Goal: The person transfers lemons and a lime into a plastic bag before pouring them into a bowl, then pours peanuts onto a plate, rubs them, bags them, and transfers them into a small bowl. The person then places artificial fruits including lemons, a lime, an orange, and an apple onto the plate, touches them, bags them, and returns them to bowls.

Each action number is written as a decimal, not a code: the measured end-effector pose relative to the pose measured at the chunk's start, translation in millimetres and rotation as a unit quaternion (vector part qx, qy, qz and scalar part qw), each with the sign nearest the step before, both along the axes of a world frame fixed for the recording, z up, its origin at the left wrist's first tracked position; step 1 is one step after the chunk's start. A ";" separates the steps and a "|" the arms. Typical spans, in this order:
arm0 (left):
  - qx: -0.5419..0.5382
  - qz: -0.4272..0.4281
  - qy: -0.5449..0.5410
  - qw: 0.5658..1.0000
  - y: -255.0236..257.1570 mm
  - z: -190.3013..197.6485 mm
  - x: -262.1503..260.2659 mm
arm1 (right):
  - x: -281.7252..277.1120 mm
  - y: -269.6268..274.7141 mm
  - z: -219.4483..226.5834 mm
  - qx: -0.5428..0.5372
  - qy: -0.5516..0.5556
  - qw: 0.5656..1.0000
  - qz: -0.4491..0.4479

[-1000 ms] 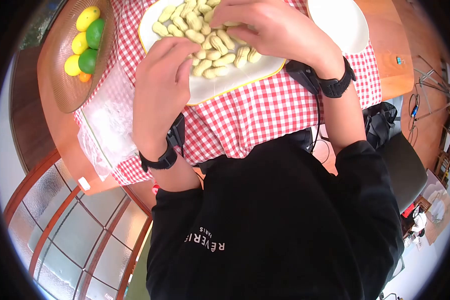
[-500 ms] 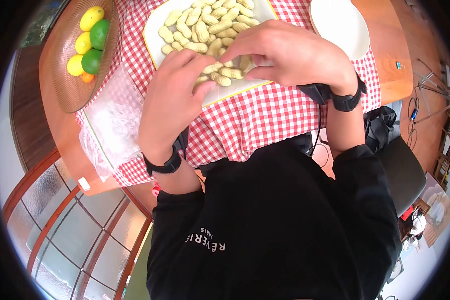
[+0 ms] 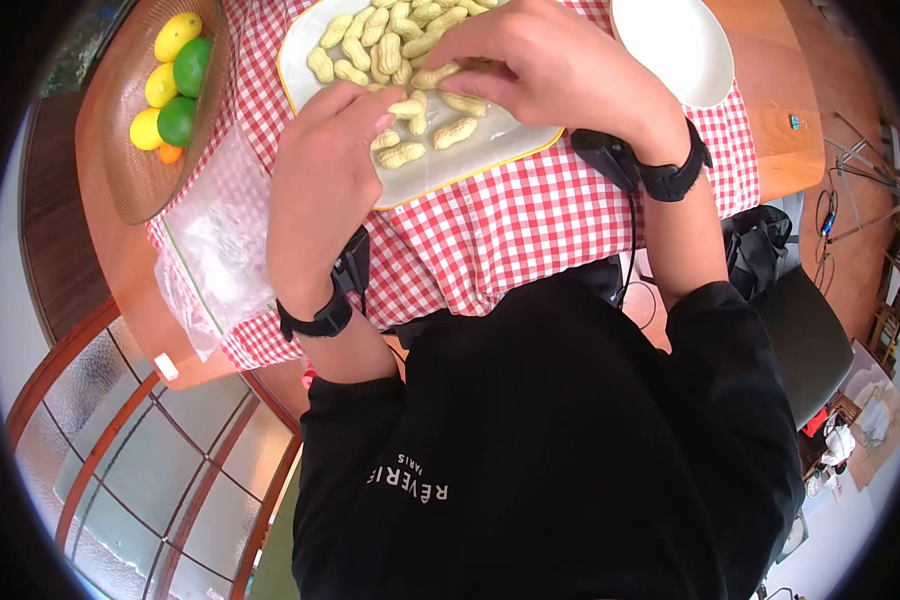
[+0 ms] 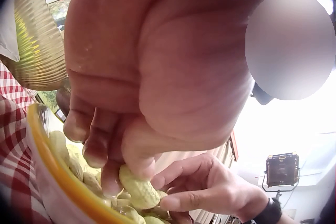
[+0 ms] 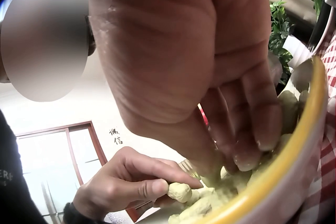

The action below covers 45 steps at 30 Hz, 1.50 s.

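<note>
Peanut [image 3: 407, 109] in left hand [image 3: 320, 175] points lengthwise toward right hand [image 3: 560, 75]

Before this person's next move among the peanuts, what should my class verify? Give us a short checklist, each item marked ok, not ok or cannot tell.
1. Left hand grip on a peanut: ok, pinched between thumb and finger.
2. Right hand grip on another: cannot tell; its fingertips are partly hidden.
3. Visible peanuts inside the white tray: ok.
4. White plate apart from the tray: ok.
5. Plastic bag off the checked cloth: not ok; it lies partly on it.
</note>
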State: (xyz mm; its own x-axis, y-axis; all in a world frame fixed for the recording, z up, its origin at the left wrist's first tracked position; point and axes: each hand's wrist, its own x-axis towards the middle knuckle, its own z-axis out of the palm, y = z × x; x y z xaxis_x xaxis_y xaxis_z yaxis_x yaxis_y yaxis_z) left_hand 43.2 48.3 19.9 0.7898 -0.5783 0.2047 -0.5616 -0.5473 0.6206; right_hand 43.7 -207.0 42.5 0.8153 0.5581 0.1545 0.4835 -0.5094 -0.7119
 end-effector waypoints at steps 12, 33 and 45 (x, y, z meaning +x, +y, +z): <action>-0.004 0.052 -0.029 0.998 -1.5 2.0 -1.4 | -4.4 1.9 6.3 0.067 0.016 0.997 0.022; 0.074 0.023 -0.049 0.996 -2.2 -2.4 -5.6 | -4.7 8.6 -8.8 -0.063 -0.092 0.993 -0.040; 0.092 0.086 -0.163 0.978 3.1 -9.6 -3.4 | 0.3 -3.2 -2.8 -0.100 -0.117 0.987 -0.049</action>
